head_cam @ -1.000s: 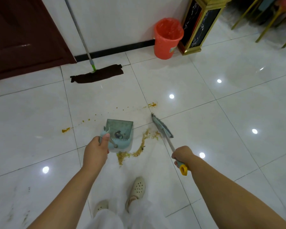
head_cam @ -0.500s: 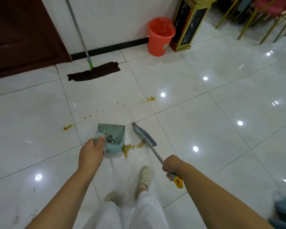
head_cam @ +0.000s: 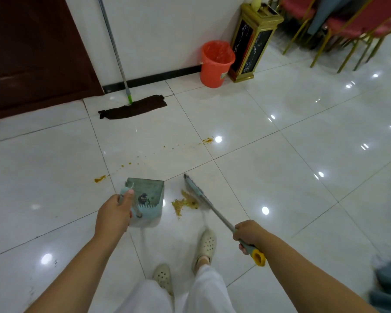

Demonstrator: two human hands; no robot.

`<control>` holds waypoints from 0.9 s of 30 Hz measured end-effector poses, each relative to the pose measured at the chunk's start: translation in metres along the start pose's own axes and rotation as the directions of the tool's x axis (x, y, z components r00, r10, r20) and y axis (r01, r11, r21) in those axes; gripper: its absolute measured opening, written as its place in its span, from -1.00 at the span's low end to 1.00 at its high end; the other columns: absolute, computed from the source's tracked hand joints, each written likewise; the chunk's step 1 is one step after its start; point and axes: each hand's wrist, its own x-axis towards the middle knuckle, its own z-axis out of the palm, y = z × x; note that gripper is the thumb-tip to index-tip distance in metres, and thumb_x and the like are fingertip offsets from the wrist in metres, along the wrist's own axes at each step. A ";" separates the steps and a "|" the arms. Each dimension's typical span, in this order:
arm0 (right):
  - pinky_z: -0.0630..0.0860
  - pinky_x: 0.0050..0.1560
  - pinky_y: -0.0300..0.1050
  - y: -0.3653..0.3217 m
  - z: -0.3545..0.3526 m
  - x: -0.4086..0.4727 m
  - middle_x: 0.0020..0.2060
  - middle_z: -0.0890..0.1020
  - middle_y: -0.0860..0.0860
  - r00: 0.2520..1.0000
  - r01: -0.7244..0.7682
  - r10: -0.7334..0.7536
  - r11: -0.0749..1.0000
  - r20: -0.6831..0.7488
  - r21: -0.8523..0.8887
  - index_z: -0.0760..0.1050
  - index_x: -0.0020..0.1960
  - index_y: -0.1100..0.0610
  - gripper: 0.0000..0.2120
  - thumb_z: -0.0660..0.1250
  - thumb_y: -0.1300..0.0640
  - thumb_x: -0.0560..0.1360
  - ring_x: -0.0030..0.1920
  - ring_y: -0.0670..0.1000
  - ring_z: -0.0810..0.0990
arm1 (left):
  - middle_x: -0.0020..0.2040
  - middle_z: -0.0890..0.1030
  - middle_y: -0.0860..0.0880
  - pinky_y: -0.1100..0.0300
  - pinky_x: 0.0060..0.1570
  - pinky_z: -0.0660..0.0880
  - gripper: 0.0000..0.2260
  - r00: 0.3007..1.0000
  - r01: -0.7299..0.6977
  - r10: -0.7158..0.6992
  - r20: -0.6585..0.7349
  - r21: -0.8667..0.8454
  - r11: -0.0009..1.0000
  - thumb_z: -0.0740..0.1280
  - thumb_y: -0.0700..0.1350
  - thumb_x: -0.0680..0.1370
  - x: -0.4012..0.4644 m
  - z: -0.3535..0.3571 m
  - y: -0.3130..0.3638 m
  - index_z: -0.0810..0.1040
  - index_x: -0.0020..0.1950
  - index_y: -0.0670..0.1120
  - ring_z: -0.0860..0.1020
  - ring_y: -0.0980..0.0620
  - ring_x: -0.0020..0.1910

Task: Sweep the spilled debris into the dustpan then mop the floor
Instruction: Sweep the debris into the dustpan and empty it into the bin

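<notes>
1. While the mop [head_cam: 131,107] waits unused against the wall at twelve o'clock, we are in the sweeping half of the job, and mopping has not begun.
2. Our left hand [head_cam: 113,215] curls round the handle of the pale blue dustpan [head_cam: 148,197], which sits on the tiled floor [head_cam: 280,177] just ahead of our feet.
3. Our right hand [head_cam: 248,233] grips the handle of the broom [head_cam: 199,197] near its yellow end, and the bristle head is down on the floor at one o'clock from our shoes.
4. A small heap of yellow-brown debris [head_cam: 183,203] lies between the two, touching the bristles at its three o'clock side and just beside the dustpan's right wall at its nine o'clock side.
5. We judge the heap gathered but not yet in the pan; the pan's open mouth seems to point toward twelve o'clock, away from the heap, though we cannot be sure.
6. Next, we judge, the pan must turn so its lip meets the heap, pressed flat, then a short broom stroke toward nine o'clock.
7. More debris remains: a trail of crumbs [head_cam: 167,147] across the tiles at twelve o'clock, a clump [head_cam: 208,140] at its one o'clock end and a smear [head_cam: 99,178] at ten o'clock.
8. An orange bucket [head_cam: 216,64] stands by the wall beyond.
</notes>
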 end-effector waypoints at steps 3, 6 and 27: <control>0.43 -0.41 -0.19 -0.001 0.000 0.002 -0.30 0.45 0.15 0.999 -0.023 0.024 0.998 -0.029 0.051 0.47 0.18 0.37 -0.75 0.23 0.37 0.52 -0.40 0.04 0.44 | -0.35 0.54 -0.15 0.19 -0.48 0.38 -0.54 1.000 -0.005 0.005 0.001 0.029 1.000 0.14 0.19 0.58 0.002 -0.010 -0.008 0.47 -0.22 -0.19 0.44 -0.06 -0.48; 0.44 -0.50 -0.23 -0.001 0.005 0.006 -0.30 0.44 0.16 0.996 -0.085 0.086 0.986 -0.006 0.142 0.44 0.07 0.35 -0.87 0.23 0.36 0.53 -0.41 0.03 0.42 | -0.37 0.55 -0.12 0.20 -0.50 0.38 -0.54 1.000 -0.012 0.013 -0.005 0.060 0.998 0.13 0.20 0.58 0.003 -0.016 -0.017 0.46 -0.23 -0.17 0.45 -0.03 -0.49; 0.40 -0.61 -0.33 -0.040 0.043 -0.014 -0.39 0.44 0.16 0.994 -0.108 0.098 0.943 0.048 0.314 0.40 -0.19 0.31 -0.89 0.21 0.39 0.51 -0.50 0.02 0.40 | -0.33 0.54 -0.13 0.19 -0.47 0.37 -0.58 0.998 0.037 -0.039 0.049 0.032 0.999 0.14 0.22 0.57 0.005 -0.013 -0.027 0.42 -0.26 -0.10 0.44 -0.05 -0.45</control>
